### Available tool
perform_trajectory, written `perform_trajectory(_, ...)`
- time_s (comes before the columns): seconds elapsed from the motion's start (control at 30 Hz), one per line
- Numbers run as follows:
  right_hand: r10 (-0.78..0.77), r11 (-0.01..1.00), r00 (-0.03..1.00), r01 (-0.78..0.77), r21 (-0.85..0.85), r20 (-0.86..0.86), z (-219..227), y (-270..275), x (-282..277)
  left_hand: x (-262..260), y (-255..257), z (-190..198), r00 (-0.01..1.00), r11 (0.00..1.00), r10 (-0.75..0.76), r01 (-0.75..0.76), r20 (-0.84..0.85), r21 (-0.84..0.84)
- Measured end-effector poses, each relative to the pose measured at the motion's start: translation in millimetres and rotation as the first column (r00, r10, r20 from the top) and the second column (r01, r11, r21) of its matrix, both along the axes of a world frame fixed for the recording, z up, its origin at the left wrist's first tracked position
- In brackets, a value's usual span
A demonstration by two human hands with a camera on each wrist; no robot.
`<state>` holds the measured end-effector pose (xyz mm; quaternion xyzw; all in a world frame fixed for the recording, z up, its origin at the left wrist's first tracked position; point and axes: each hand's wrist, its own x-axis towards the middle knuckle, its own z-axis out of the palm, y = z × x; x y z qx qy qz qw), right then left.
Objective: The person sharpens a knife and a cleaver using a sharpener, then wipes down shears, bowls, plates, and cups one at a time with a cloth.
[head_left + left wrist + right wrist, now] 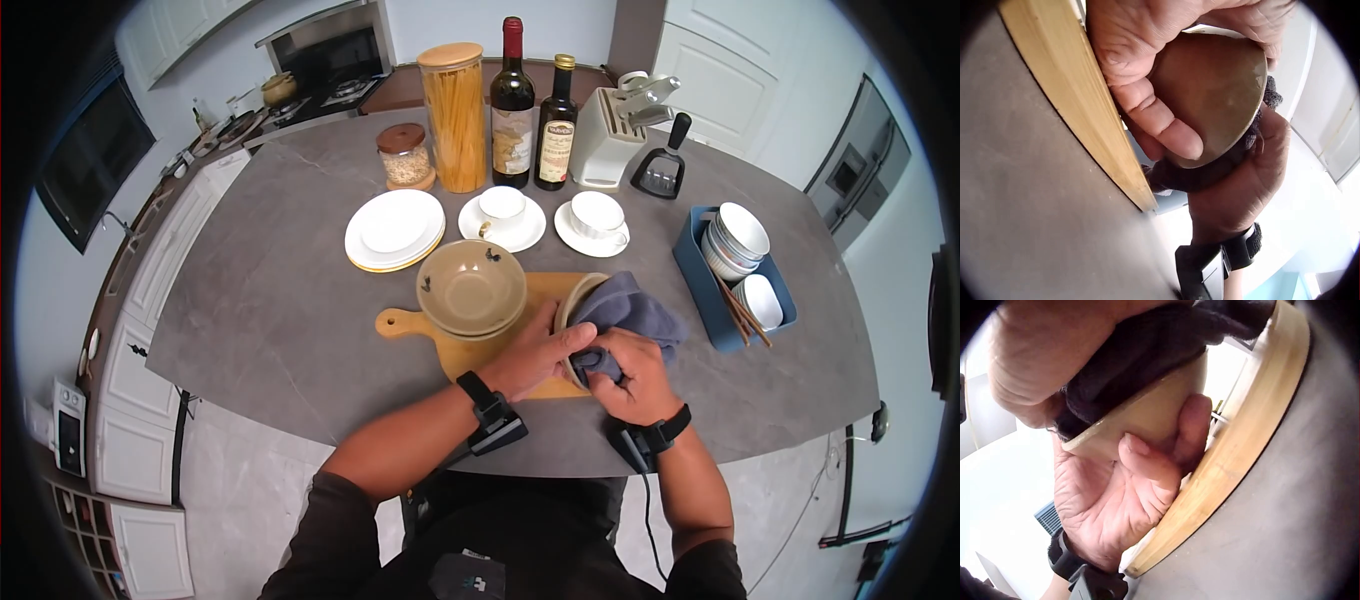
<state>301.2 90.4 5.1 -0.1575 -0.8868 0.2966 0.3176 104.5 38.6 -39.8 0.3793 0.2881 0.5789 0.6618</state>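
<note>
A tan bowl [568,310], tilted on its side above the right part of the wooden board [450,355], is held by my left hand [535,355]; its fingers curl round the outside of the bowl [1216,94]. My right hand [635,380] grips a dark grey-blue cloth [630,305] and presses it into the bowl. In the right wrist view the cloth [1135,362] fills the bowl's opening, and the left hand's fingers support the bowl [1141,419] from beneath. Another tan bowl [470,285] rests on the board's left part.
Stacked white plates [393,225] and two cups on saucers [515,235] stand behind the board. Farther back are a pasta jar [455,120], a smaller jar [405,160], two bottles [512,130] and a knife block [605,140]. A blue bin [705,290] with bowls and chopsticks stands right.
</note>
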Motion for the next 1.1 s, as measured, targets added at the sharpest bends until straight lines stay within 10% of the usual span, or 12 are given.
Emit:
perform_trajectory(0.2,-0.194,0.911,0.978,0.207,0.356,-0.073,4,6,-9,-11,2,-1,0.997,0.998,-0.052,0.054,0.064,-0.029)
perform_trajectory(0.37,-0.054,0.986,0.996,0.065,0.155,-0.077,6,-7,-6,-9,-1,7,0.992,0.995,-0.087,0.091,0.091,-0.043)
perform_trajectory(0.43,0.057,0.985,0.995,-0.042,-0.168,0.087,6,-5,7,-10,3,3,0.989,0.994,-0.108,0.11,0.1,-0.019)
perform_trajectory(0.63,-0.168,0.925,0.979,0.198,0.324,-0.117,2,-4,-11,-9,1,1,0.994,0.994,-0.096,0.098,0.056,-0.038)
perform_trajectory(0.83,0.072,0.997,0.992,-0.071,0.011,-0.106,-1,-6,0,-9,1,5,0.986,0.99,-0.137,0.14,0.097,-0.019)
perform_trajectory(1.1,-0.203,0.944,0.974,0.222,0.246,-0.104,-2,-8,-11,-9,2,-1,0.994,0.993,-0.107,0.108,0.033,-0.049)
